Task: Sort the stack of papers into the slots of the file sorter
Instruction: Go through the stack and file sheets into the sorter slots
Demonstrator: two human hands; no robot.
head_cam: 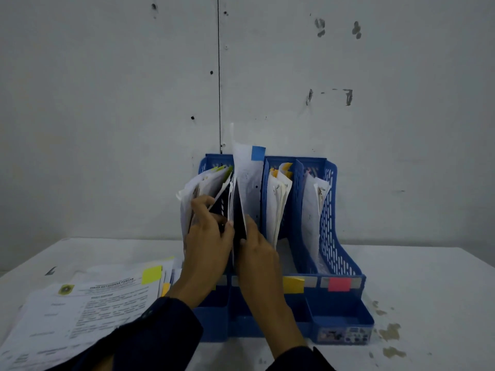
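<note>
A blue plastic file sorter point(334, 236) with several upright slots stands on the white table against the wall. Each slot holds papers. A sheet with a blue tab point(247, 178) stands tall in the second slot from the left. My right hand point(257, 253) grips its lower edge. My left hand point(207, 231) reaches into the same area, its fingers curled against the papers point(198, 188) of the leftmost slot. A stack of printed papers point(88, 309) with a yellow sticky tab lies flat at the left of the table.
Yellow point(293, 285) and pink point(339, 284) labels mark the sorter's front rail. Brownish stains point(389, 332) spot the table point(428, 290) at the right. The grey wall stands directly behind the sorter.
</note>
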